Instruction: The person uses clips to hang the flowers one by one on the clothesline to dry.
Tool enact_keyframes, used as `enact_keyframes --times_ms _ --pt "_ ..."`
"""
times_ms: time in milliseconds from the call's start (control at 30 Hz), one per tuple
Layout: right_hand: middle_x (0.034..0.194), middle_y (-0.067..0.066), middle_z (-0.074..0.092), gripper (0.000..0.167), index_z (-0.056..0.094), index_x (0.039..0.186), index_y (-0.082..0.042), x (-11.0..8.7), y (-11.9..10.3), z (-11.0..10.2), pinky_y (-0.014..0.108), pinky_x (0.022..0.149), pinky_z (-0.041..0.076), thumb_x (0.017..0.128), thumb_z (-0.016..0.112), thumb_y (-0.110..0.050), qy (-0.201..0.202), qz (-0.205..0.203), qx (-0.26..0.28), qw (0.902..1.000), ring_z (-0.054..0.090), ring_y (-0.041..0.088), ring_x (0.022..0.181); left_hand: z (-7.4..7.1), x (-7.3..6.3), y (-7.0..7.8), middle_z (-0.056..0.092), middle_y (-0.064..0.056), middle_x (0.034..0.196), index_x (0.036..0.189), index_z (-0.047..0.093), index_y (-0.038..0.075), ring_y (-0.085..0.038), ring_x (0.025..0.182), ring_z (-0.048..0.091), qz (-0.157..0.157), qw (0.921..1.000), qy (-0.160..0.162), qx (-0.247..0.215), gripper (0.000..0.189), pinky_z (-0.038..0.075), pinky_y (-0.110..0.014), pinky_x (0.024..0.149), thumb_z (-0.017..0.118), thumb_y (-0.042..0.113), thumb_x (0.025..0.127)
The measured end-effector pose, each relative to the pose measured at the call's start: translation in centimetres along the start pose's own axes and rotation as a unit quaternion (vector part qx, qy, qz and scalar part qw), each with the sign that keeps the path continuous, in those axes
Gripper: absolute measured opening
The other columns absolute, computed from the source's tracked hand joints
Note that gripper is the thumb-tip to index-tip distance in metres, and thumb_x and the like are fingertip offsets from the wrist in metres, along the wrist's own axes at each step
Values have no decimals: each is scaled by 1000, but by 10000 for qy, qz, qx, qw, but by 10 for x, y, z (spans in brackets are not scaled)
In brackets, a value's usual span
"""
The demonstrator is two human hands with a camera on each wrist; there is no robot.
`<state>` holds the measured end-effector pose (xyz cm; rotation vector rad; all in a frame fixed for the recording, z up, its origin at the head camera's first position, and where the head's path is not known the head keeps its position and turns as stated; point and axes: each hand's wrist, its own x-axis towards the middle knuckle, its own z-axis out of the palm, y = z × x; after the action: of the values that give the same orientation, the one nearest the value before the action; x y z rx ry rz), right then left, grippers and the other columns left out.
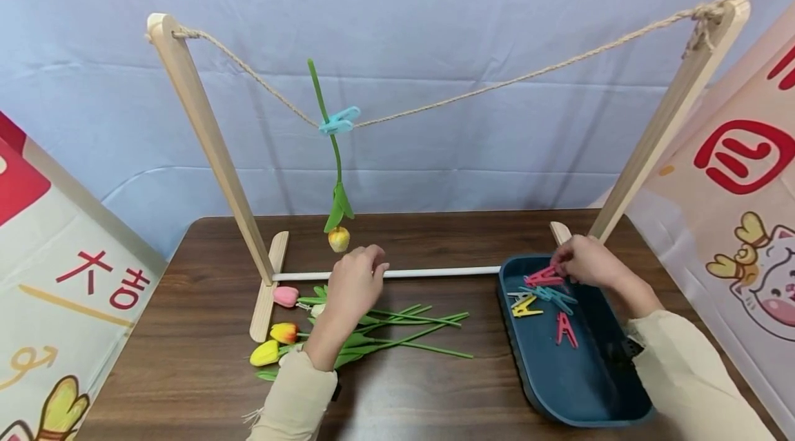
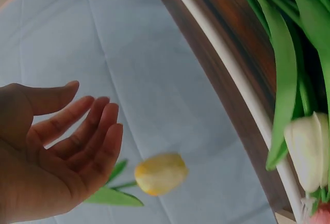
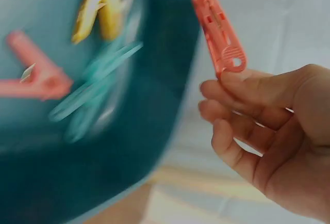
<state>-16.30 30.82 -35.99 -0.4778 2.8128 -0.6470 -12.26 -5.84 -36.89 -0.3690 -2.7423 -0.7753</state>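
My right hand (image 1: 589, 260) pinches a red clothespin (image 3: 219, 30) between thumb and forefinger, over the far end of the blue tray (image 1: 528, 386). Beneath it in the tray lie blue clothespins (image 1: 555, 297), a yellow clothespin (image 1: 526, 307) and another red clothespin (image 1: 565, 330). Above the tulips on the table, my left hand (image 1: 355, 282) holds nothing, its fingers loosely bent in the left wrist view. Near that hand, a yellow tulip (image 1: 338, 239) hangs head down from the rope (image 1: 497, 85), its stem clipped by a light blue clothespin (image 1: 339, 121).
The rope sags between two wooden posts (image 1: 214, 151), joined low down by a white rod (image 1: 447, 272). Several tulips lie at the left, among them a pink tulip (image 1: 286, 297), a yellow tulip (image 1: 263, 353) and an orange-red tulip (image 1: 284, 332), stems pointing right.
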Motion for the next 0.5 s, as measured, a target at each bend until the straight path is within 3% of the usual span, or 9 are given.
enact_keyframes --times_ms 200,500 --pt "69 4 64 11 69 83 2 15 -52 -3 24 47 42 80 59 7 386 -876 10 9954 51 7 48 8 0 19 63 -5 78 95 67 4 -17 66 59 345 9978 -495 -290 16 46 -30 57 65 17 85" --pt "77 7 67 9 70 84 -1 29 -109 16 26 49 38 82 62 3 408 -1443 409 9878 45 8 52 21 5 44 65 -6 85 98 67 5 -16 67 59 755 9930 -848 -312 21 46 -29 58 67 21 84"
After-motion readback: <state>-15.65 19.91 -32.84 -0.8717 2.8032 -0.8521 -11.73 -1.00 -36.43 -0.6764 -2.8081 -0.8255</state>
